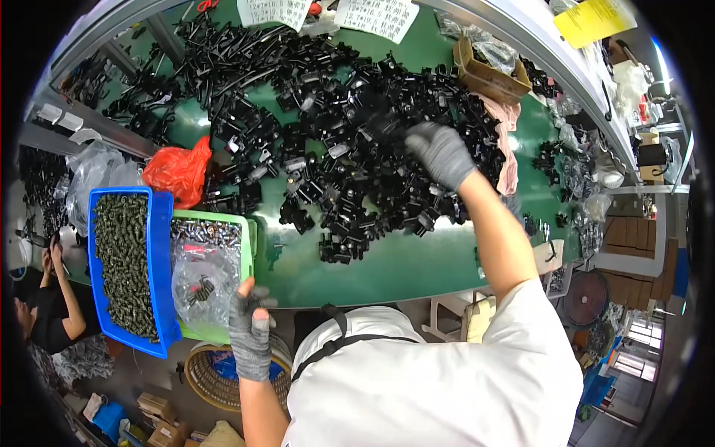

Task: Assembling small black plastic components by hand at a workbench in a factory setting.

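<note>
A wide heap of small black parts [350, 171], seemingly plastic and metal, covers much of the green table. My right hand [443, 155], in a grey glove, reaches over the right side of this heap. Its fingers are smeared by motion, so their grip and anything in them are hidden. My left hand [252, 331], in a grey glove with bare fingertips, is raised beside the green bin [248, 257] at the table's front edge. Its fingers are apart, and nothing shows in them. Small metal pieces [212, 232] and a clear plastic bag [201, 287] lie in that bin.
A blue bin [158, 276] of dark springs stands left of the green one, near a red plastic bag [179, 171]. A brown box [488, 74] sits at the back right. Metal frame posts [164, 37] border the table. Below is a woven basket [205, 376]; another person [59, 305] works at far left.
</note>
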